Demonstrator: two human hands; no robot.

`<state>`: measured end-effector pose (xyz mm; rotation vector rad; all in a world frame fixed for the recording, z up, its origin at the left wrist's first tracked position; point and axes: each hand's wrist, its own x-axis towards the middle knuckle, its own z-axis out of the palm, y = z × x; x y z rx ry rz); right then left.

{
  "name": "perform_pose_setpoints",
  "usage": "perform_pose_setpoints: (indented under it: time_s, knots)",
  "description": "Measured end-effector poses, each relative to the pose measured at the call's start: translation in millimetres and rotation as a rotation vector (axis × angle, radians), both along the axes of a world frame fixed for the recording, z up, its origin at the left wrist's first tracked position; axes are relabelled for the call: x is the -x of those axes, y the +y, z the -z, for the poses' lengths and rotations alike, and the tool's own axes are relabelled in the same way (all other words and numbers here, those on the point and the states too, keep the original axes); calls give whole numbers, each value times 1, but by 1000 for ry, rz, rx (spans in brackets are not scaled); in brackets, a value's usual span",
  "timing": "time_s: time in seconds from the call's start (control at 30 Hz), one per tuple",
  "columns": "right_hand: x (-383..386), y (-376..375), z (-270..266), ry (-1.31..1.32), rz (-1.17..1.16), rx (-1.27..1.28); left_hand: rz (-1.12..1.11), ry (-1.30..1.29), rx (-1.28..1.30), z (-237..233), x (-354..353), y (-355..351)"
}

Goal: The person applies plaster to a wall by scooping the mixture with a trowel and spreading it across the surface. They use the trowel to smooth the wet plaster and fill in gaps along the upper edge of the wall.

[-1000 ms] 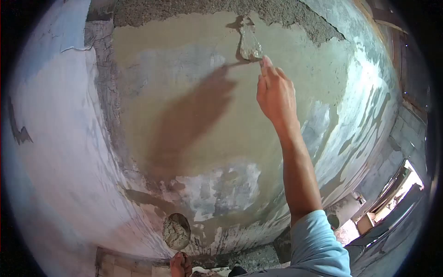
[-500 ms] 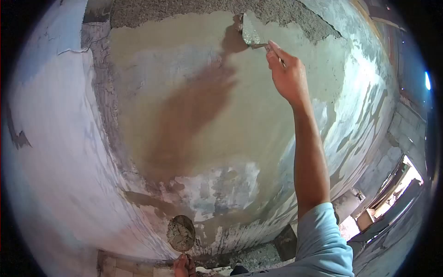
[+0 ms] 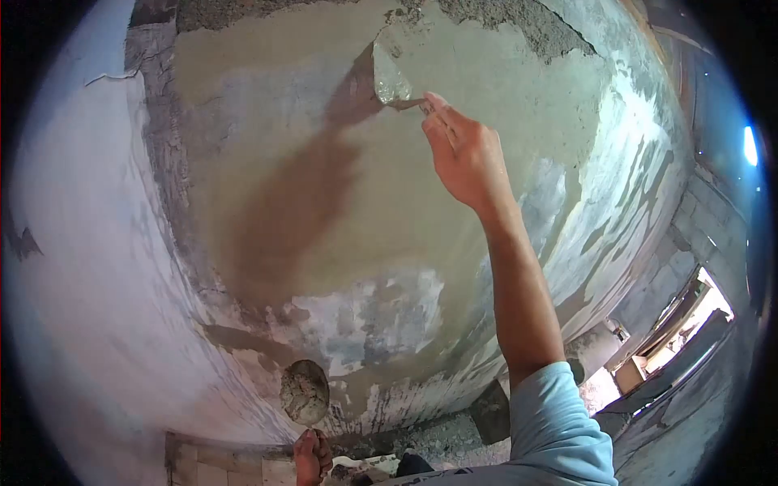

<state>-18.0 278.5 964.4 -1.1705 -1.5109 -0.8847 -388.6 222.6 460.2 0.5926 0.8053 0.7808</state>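
My right hand (image 3: 468,158) is closed round the handle of a trowel (image 3: 392,79). The blade, smeared with wet mortar, lies against or very near the upper part of the wall, on a layer of grey-green plaster (image 3: 243,121). Low in the view, my left hand (image 3: 312,455) grips the thin handle of a round scoop (image 3: 305,393) heaped with mortar. Its handle is mostly hidden by the fingers. A shadow of the right hand and trowel falls on the plaster to their left.
Rough, bare render (image 3: 243,10) runs along the top of the wall. Patchy pale wall (image 3: 365,320) shows below the plaster. A whitish wall (image 3: 89,243) stands at the left. Rubble (image 3: 442,437) lies at the wall's foot, and a bright opening (image 3: 689,324) is at the right.
My right hand and the trowel have moved left and slightly down across the plaster. Rough mortar now shows above the blade. The whole view has shifted a little; the left hand still holds the scoop.
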Motion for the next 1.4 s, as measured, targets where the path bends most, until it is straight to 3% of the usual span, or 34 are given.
perform_pose_setpoints:
  time_s: [0.1,0.2,0.27,0.37,0.47,0.63,0.73,0.83,0.93,1.0,1.03,1.13,1.17,1.2,1.27,1.3,1.4]
  knots:
    - [-11,-10,-3,339,-209,189,8,-17,-142,3,-2,-4]
    - [-2,-23,-41,481,-191,142,13,-60,-141,9,0,-11]
    - [-18,-12,-65,309,-59,52,3,1,-70,-17,0,-24]
    - [-16,3,-76,117,15,-33,43,-130,-99,37,15,-15]
    - [4,7,-66,-19,145,-21,4,-119,-68,28,7,-11]
    - [5,-9,-49,-37,49,101,-21,-57,-62,-8,5,-20]
    - [-3,-28,-44,104,-27,302,-12,-52,-64,-18,1,-18]
    - [5,-43,-56,448,-100,351,25,-85,-108,-21,-2,-15]
    - [-15,-17,-75,-54,30,-130,13,-83,-59,-35,-6,-25]
    - [-17,-8,-92,-108,163,-144,3,-10,-68,-39,-7,-25]
    - [-16,-4,-98,-136,232,-150,58,-74,-110,-13,-2,-18]
    - [-27,19,-96,-191,381,-123,-16,262,-810,156,2,16]
    - [-22,20,-89,-154,410,-75,218,-28,-379,197,18,41]
    - [-22,19,-80,-152,397,-72,164,-59,-283,160,16,27]
    - [-20,11,-64,-147,370,-60,35,-128,-99,27,3,-10]
    - [-19,3,-56,-130,343,-22,-1,-128,-58,29,1,-8]
    - [-17,-19,-47,-64,243,26,25,-131,-32,-35,-3,-19]
